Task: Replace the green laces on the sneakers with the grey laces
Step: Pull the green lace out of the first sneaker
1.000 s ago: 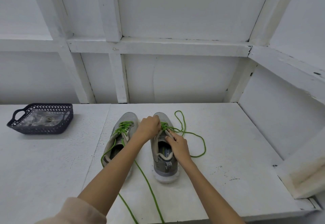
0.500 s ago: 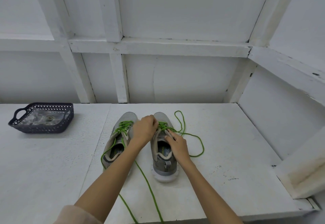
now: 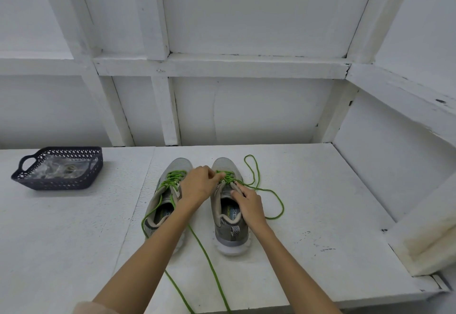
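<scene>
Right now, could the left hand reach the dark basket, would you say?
Probably yes: only the left sneaker and table lie between the left hand and the basket, though it is pinching the green lace on the right sneaker.

Plain workroom: white-painted wooden bench (image 3: 325, 197) and framed wall (image 3: 246, 65)

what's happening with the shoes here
A person is working the green lace of the right-side sneaker loose. Their left hand pinches it near the toe; the right hand is at the eyelets just behind. The other sneaker is laced green too, loose ends trailing on the table. No grey lace is threaded yet.
</scene>
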### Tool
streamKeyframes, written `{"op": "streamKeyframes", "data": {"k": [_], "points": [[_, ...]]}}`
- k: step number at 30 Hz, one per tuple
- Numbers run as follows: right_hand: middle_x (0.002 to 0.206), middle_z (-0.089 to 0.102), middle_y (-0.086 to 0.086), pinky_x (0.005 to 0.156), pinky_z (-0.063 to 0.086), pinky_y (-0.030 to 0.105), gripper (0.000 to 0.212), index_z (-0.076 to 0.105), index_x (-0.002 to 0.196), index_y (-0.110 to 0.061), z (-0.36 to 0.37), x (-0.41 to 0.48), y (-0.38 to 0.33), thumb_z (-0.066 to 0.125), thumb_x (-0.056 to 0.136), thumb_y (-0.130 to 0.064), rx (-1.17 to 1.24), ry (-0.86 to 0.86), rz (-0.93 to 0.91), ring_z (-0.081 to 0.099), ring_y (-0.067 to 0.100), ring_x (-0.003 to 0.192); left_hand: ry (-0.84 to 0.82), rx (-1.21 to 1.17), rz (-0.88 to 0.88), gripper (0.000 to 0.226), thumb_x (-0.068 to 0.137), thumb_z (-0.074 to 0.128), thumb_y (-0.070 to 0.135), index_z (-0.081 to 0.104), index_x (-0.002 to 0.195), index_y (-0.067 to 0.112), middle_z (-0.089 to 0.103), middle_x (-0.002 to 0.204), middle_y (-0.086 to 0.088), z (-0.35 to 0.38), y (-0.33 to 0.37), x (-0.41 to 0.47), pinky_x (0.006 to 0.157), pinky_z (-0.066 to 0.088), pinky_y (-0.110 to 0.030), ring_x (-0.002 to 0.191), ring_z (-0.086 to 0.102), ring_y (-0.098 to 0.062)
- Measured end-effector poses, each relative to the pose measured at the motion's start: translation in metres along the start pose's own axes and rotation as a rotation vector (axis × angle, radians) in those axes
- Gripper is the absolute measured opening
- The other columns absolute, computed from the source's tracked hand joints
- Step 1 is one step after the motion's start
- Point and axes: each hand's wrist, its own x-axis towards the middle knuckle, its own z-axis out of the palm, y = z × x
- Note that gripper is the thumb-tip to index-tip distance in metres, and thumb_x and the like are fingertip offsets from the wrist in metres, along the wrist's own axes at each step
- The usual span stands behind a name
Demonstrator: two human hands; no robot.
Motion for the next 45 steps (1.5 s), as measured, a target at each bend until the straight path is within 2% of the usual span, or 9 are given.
{"op": "streamKeyframes", "data": {"k": [7, 12, 17, 22, 27, 32, 38, 42, 45], "points": [[0.129, 0.062, 0.0, 0.101, 0.046, 0.031, 0.04, 0.058, 0.135, -0.016, 0.001, 0.001, 0.002, 0.055, 0.095, -0.022, 0.008, 0.0, -0.002, 0.057, 0.015, 0.118, 0.216, -0.196, -0.025, 0.031, 0.096, 0.052, 0.045, 0.067, 0.094, 0.018, 0.068, 0.091, 0.004, 0.0, -0.004, 0.0, 0.06, 0.04, -0.029, 0.075, 0.057, -0.015], [0.125, 0.064, 0.0, 0.095, 0.046, 0.026, 0.037, 0.059, 0.132, -0.016, 0.0, 0.0, 0.0, 0.056, 0.095, -0.02, 0.012, 0.009, -0.002, 0.058, 0.013, 0.113, -0.037, -0.208, 0.041, 0.037, 0.089, 0.06, 0.051, 0.068, 0.082, 0.015, 0.066, 0.075, 0.001, 0.009, -0.009, -0.002, 0.064, 0.046, -0.034, 0.073, 0.062, -0.021], [0.132, 0.06, 0.0, 0.099, 0.041, 0.023, 0.04, 0.057, 0.135, -0.014, 0.001, 0.002, 0.003, 0.056, 0.095, -0.021, 0.009, 0.003, 0.003, 0.054, 0.013, 0.12, 0.305, -0.413, -0.076, 0.028, 0.093, 0.06, 0.041, 0.069, 0.09, 0.014, 0.068, 0.083, 0.001, 0.005, -0.006, -0.004, 0.065, 0.044, -0.033, 0.073, 0.059, -0.017], [0.13, 0.061, 0.0, 0.097, 0.043, 0.023, 0.039, 0.058, 0.133, -0.014, 0.002, 0.004, 0.005, 0.056, 0.095, -0.02, 0.009, 0.011, 0.006, 0.055, 0.013, 0.118, -0.022, -0.324, -0.003, 0.031, 0.086, 0.066, 0.047, 0.071, 0.083, 0.017, 0.066, 0.073, 0.005, 0.012, -0.013, -0.003, 0.064, 0.045, -0.029, 0.071, 0.061, -0.015], [0.133, 0.06, -0.002, 0.106, 0.043, 0.031, 0.04, 0.057, 0.135, -0.014, 0.003, 0.003, 0.007, 0.056, 0.095, -0.02, 0.022, -0.004, 0.0, 0.054, 0.013, 0.123, 0.341, -0.468, -0.1, 0.029, 0.091, 0.062, 0.04, 0.063, 0.077, 0.015, 0.061, 0.071, 0.003, 0.01, -0.006, -0.008, 0.059, 0.036, -0.029, 0.07, 0.058, -0.017], [0.13, 0.062, 0.0, 0.104, 0.045, 0.034, 0.039, 0.058, 0.133, -0.014, 0.003, 0.004, 0.006, 0.056, 0.094, -0.019, 0.025, 0.011, -0.012, 0.056, 0.013, 0.118, -0.022, -0.316, -0.057, 0.038, 0.086, 0.064, 0.051, 0.068, 0.08, 0.014, 0.065, 0.073, 0.002, 0.011, -0.009, -0.003, 0.067, 0.045, -0.032, 0.072, 0.061, -0.018], [0.131, 0.062, -0.001, 0.105, 0.045, 0.036, 0.04, 0.058, 0.134, -0.015, 0.003, 0.004, 0.006, 0.056, 0.095, -0.021, 0.018, 0.006, -0.013, 0.056, 0.013, 0.118, 0.298, -0.521, -0.145, 0.031, 0.092, 0.061, 0.039, 0.061, 0.076, 0.013, 0.061, 0.072, 0.001, 0.007, -0.006, -0.005, 0.062, 0.037, -0.03, 0.071, 0.057, -0.02], [0.128, 0.063, 0.001, 0.103, 0.046, 0.034, 0.038, 0.059, 0.133, -0.014, 0.002, 0.004, 0.006, 0.056, 0.095, -0.019, 0.016, 0.017, -0.016, 0.057, 0.013, 0.116, -0.026, -0.343, -0.043, 0.034, 0.087, 0.065, 0.045, 0.064, 0.075, 0.013, 0.054, 0.063, 0.005, 0.008, -0.005, -0.007, 0.057, 0.036, -0.026, 0.059, 0.049, -0.009], [0.131, 0.061, 0.001, 0.104, 0.045, 0.033, 0.039, 0.058, 0.133, -0.013, 0.003, 0.003, 0.005, 0.056, 0.095, -0.019, 0.023, 0.009, -0.01, 0.056, 0.014, 0.118, 0.094, -0.405, -0.071, 0.036, 0.09, 0.065, 0.035, 0.054, 0.063, 0.014, 0.048, 0.055, 0.004, 0.008, -0.007, -0.005, 0.053, 0.03, -0.028, 0.055, 0.044, -0.012]]}}
